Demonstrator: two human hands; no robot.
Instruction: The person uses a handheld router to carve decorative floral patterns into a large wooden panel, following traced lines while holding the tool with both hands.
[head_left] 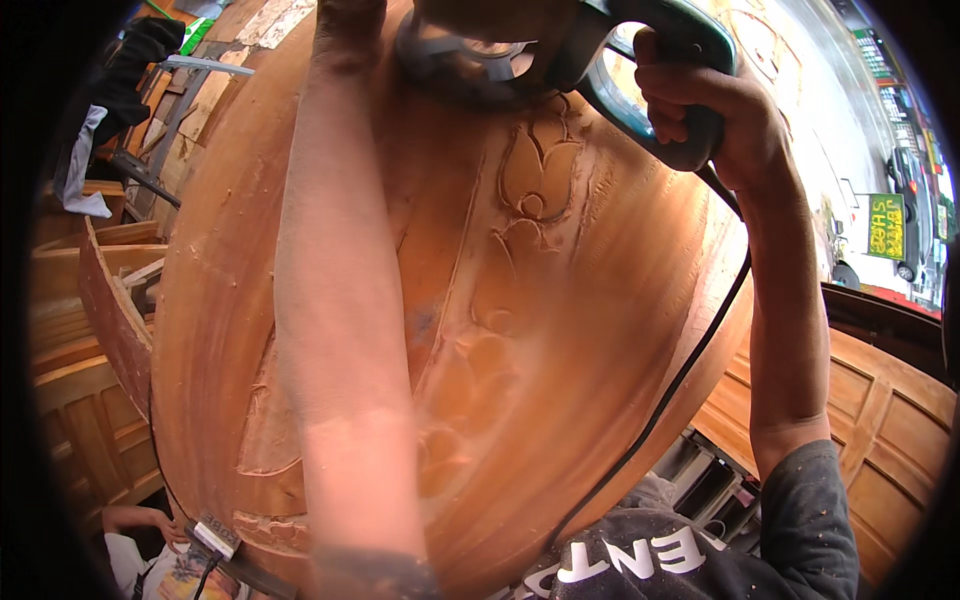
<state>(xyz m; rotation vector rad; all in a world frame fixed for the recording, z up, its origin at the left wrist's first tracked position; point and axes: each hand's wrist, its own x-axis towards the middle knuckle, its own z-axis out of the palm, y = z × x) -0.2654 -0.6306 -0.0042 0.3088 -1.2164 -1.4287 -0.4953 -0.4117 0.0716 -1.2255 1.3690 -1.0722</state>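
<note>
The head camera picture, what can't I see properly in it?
All in the head view:
- Left hand: mostly cut off by the top edge, so its grip can't be seen.
- Power tool: its top is cut off there too.
- Wooden panel: part is hidden behind the left forearm.
- Lower carved flowers: blurred by a hazy patch.

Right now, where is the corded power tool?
The power tool is at the top of the head view, just right of centre, over the carved wooden panel and held in the right grip.
</note>
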